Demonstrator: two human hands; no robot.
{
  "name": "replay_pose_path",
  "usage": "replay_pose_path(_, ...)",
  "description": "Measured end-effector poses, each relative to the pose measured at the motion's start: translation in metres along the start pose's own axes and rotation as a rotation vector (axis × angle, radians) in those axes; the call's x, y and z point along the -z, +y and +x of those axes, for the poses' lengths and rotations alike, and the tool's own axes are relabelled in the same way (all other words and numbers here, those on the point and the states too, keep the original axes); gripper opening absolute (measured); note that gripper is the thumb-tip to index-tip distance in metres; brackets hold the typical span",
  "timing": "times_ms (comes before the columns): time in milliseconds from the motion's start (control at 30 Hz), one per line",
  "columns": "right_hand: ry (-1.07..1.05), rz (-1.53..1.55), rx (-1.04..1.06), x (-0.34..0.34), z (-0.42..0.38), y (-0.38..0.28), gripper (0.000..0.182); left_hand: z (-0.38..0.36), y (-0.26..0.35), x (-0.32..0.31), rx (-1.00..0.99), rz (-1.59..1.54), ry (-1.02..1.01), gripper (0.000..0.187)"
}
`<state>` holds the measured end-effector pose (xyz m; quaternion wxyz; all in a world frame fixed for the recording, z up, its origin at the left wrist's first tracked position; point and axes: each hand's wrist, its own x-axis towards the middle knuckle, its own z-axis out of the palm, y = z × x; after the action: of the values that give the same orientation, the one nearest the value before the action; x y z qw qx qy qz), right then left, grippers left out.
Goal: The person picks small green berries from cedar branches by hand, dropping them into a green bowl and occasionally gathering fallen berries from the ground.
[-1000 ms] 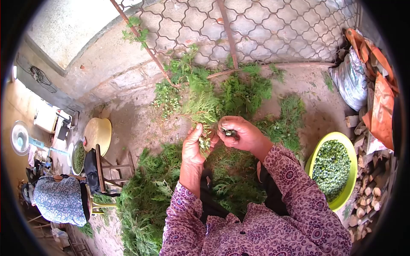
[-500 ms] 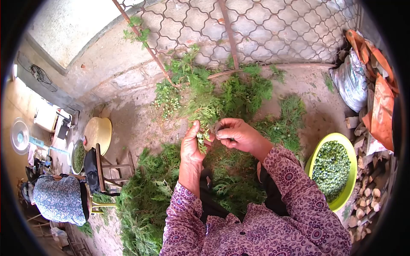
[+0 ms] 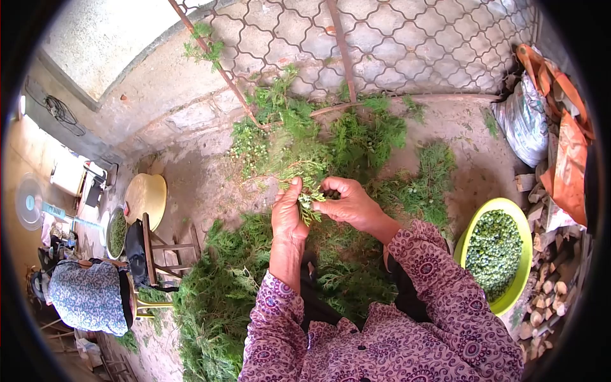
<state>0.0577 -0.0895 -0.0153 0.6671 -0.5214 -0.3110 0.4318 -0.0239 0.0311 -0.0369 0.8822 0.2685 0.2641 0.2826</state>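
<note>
A leafy conifer sprig (image 3: 307, 175) with small pale-green cones is pinched between the thumb and fingers of my left hand (image 3: 289, 216). My right hand (image 3: 353, 205) is closed against the sprig's right side, its thumb at the leaf tips. The fingers are curled and dark at the ends; whether loose cones lie inside them is hidden. Below my hands, a large heap of cut conifer branches (image 3: 219, 293) covers the ground around my legs. At my right stands a yellow-green basin (image 3: 507, 302) holding many small green cones (image 3: 491, 254).
More branches (image 3: 366, 137) lie ahead by a metal lattice (image 3: 407, 48) against the wall. Split firewood (image 3: 541, 299), a white sack (image 3: 522, 124) and an orange sack (image 3: 568, 172) are at right. Leftward are a wooden chair (image 3: 153, 251), a fan (image 3: 30, 202) and another person (image 3: 86, 296).
The sprig has shifted slightly up and turned in my left hand. My right hand has moved a little left and its thumb now meets the sprig.
</note>
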Motion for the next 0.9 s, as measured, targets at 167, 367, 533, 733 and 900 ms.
replay_pose_path(167, -0.008, 0.022, 0.013, -0.001, -0.001, -0.003, 0.019, -0.001, 0.001, -0.001, -0.006, 0.03, -0.017, 0.008)
replay_pose_path(367, -0.044, 0.039, -0.032, 0.0, -0.002, -0.004, 0.015, -0.005, 0.004, -0.004, 0.009, 0.033, -0.017, 0.009)
replay_pose_path(533, -0.105, 0.108, -0.008, 0.005, -0.002, 0.001, 0.017, -0.005, 0.005, -0.006, 0.132, -0.012, 0.01, 0.012)
replay_pose_path(733, -0.211, 0.474, -0.09, 0.006, -0.002, 0.001, 0.01, -0.002, 0.012, 0.006, 0.079, 0.09, -0.099, 0.017)
replay_pose_path(900, -0.186, 0.51, -0.126, 0.012, 0.001, 0.002, 0.016, -0.001, 0.015, 0.007, 0.013, 0.16, -0.056, 0.018)
